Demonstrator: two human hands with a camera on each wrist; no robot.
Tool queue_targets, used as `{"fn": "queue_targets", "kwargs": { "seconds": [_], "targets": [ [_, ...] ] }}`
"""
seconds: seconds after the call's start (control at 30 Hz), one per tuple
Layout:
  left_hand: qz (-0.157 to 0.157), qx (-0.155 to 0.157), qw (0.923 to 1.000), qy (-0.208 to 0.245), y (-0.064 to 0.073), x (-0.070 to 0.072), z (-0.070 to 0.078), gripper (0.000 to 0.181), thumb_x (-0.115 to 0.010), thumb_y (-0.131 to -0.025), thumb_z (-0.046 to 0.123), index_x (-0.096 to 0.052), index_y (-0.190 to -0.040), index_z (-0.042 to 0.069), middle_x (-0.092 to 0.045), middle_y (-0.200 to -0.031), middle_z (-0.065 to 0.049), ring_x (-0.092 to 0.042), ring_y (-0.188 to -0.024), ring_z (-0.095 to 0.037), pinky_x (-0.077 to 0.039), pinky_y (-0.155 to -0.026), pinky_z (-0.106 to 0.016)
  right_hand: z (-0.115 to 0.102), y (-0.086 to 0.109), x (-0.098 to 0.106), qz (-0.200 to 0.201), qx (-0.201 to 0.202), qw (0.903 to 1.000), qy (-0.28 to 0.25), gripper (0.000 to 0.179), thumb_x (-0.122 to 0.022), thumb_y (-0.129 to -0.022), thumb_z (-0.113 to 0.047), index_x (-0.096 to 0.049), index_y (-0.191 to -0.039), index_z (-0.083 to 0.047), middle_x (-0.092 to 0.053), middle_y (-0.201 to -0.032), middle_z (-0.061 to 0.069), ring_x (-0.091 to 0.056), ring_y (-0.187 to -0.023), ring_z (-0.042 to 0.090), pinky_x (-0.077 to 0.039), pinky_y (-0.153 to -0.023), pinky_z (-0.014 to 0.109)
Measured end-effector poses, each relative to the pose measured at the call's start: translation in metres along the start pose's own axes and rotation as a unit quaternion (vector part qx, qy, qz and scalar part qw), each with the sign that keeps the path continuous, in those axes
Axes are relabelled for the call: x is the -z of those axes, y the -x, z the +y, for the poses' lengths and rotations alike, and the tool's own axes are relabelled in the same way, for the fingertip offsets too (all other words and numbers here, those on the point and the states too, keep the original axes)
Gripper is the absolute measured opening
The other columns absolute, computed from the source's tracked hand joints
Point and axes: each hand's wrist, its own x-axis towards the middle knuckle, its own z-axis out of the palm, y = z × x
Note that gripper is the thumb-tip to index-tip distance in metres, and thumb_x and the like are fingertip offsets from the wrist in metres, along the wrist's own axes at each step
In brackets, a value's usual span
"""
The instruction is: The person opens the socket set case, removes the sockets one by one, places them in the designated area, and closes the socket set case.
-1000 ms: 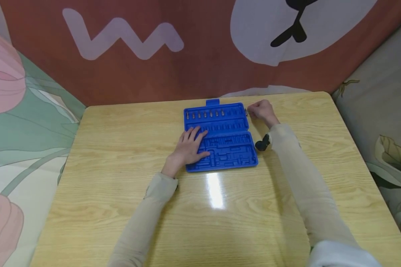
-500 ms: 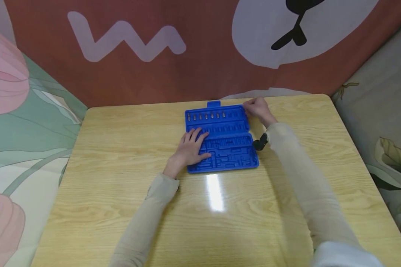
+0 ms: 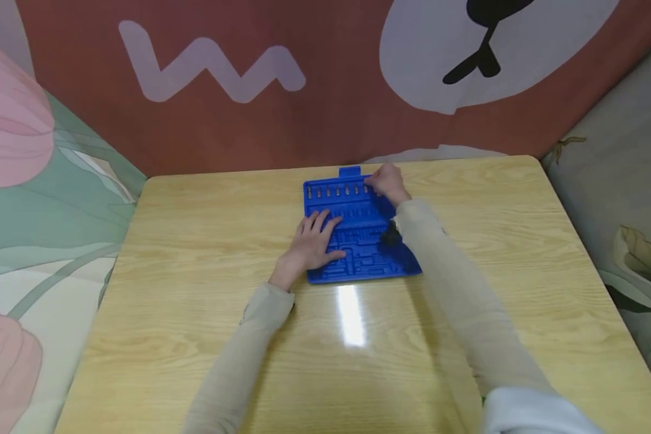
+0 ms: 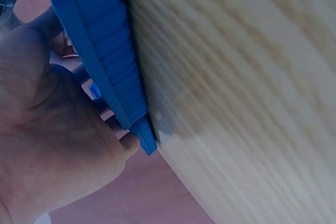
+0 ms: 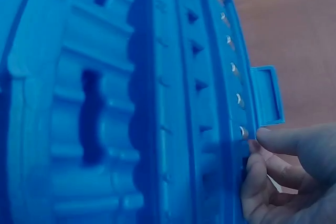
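Observation:
A blue plastic tool case [image 3: 358, 256] lies unfolded flat on the table. Along its far row stand several small metal bits [image 3: 337, 190], whose shiny ends show in the right wrist view. My left hand [image 3: 310, 246] rests spread over the case's left side, with fingers straight. At the far row, just right of the last standing bit [image 5: 243, 132], my right hand [image 3: 389, 182] has thumb and fingertips pinched together. The small bit it holds is hidden by the fingers. The right wrist view shows the right thumb [image 5: 278, 139] at the case's far rim.
The wooden table [image 3: 195, 241] extends around the case, with a patterned cloth wall [image 3: 239, 132] behind its far edge. A latch tab [image 3: 349, 172] sticks out from the case's far side. A dark wrist device [image 3: 392, 234] hangs over the case.
My right hand has moved left from beside the case, carrying a small bit, to the row's last standing bit. My left hand has stayed on the case. The view has shifted slightly.

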Motion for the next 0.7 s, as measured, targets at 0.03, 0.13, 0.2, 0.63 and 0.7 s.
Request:
{"fn": "queue_targets", "kwargs": {
  "seconds": [0.03, 0.13, 0.2, 0.63, 0.7],
  "targets": [
    [0.0, 0.001, 1.0, 0.0, 0.001, 0.001, 0.0, 0.081, -0.051, -0.092, 0.06, -0.017, -0.155, 0.022, -0.01, -0.159, -0.013, -0.006, -0.145, -0.035, -0.006, -0.116, -0.05, -0.002, 0.001, -0.001, 0.001, -0.002, 1.0, 0.005, 0.029, -0.064, -0.092, -0.012, -0.067, -0.071, 0.007, -0.052, -0.051, 0.002, -0.048, -0.043, 0.011, -0.04, -0.047, 0.024],
    [-0.004, -0.004, 0.9999, 0.01, 0.003, 0.002, 0.0, 0.081, -0.051, -0.093, 0.059, -0.017, -0.155, 0.02, -0.01, -0.159, -0.014, -0.006, -0.145, -0.037, -0.006, -0.115, -0.051, -0.005, 0.003, -0.005, 0.002, -0.022, 0.9997, 0.01, 0.03, -0.066, -0.091, -0.013, -0.062, -0.066, 0.003, -0.051, -0.05, 0.002, -0.047, -0.044, 0.013, -0.036, -0.044, 0.026],
    [-0.007, -0.004, 0.9999, 0.014, 0.005, 0.003, -0.001, 0.081, -0.051, -0.093, 0.059, -0.017, -0.155, 0.02, -0.01, -0.159, -0.015, -0.006, -0.144, -0.037, -0.006, -0.115, -0.051, -0.007, 0.005, -0.008, -0.001, -0.04, 0.9992, 0.006, 0.03, -0.067, -0.091, -0.014, -0.062, -0.066, 0.002, -0.052, -0.052, 0.003, -0.047, -0.046, 0.015, -0.035, -0.043, 0.026],
    [-0.018, -0.007, 0.9998, 0.009, 0.005, 0.007, 0.0, 0.077, -0.046, -0.096, 0.056, -0.014, -0.156, 0.02, -0.007, -0.16, -0.015, -0.003, -0.145, -0.036, -0.004, -0.116, -0.05, -0.004, 0.001, -0.01, 0.011, -0.085, 0.9961, -0.024, 0.039, -0.067, -0.09, -0.022, -0.052, -0.058, -0.006, -0.046, -0.05, -0.001, -0.041, -0.045, 0.015, -0.03, -0.043, 0.028],
    [-0.016, -0.008, 0.9998, 0.006, 0.004, 0.006, -0.001, 0.076, -0.045, -0.097, 0.056, -0.013, -0.156, 0.02, -0.006, -0.16, -0.014, -0.003, -0.145, -0.036, -0.004, -0.116, -0.05, -0.004, 0.002, -0.009, 0.012, -0.088, 0.9952, -0.041, 0.032, -0.067, -0.09, -0.022, -0.06, -0.064, -0.004, -0.056, -0.059, 0.003, -0.048, -0.052, 0.016, -0.037, -0.048, 0.028]
  ]
}}
